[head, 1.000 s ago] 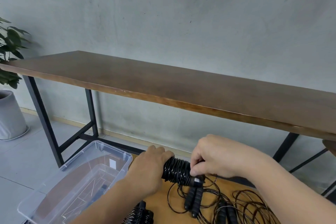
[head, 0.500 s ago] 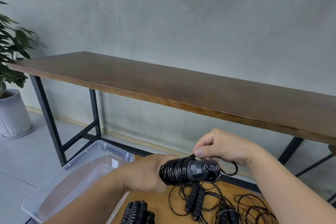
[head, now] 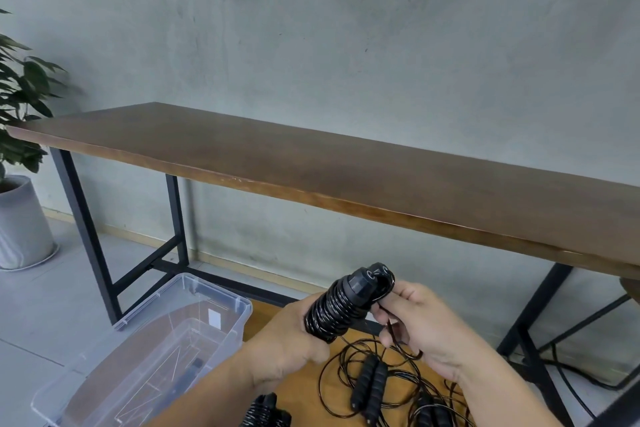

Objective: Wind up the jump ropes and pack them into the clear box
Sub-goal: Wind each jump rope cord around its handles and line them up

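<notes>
A: Where's the rope we're winding?

B: The wound jump rope (head: 341, 305) is in our left hand (head: 287, 347), held up above the counter (head: 304, 392). Its handle ends point up and to the right, and the cord is coiled tightly round the handles.

A: Left grip?

B: Fingers are curled round the lower part of the bundle. The coils stick out above the fist.

A: Right grip?

B: Our right hand (head: 420, 326) is just beside the bundle, to its right, with the fingertips touching the top end by the caps. The fingers are curled, and the loose tail of cord (head: 398, 343) passes through them and loops out below the palm.

A: And the rest of the ropes?

B: The unwound ropes (head: 370, 381) lie tangled on the counter under our hands, with their paired black handles lying side by side. Another wound bundle (head: 265, 412) sits at the near edge, partly cut off by the frame.

A: The box?

B: The clear box (head: 221, 302) is open and to the left of our left arm. We can't tell what is inside it. Behind it are a long wooden table (head: 346, 166) and a potted plant (head: 20, 114) at far left.
</notes>
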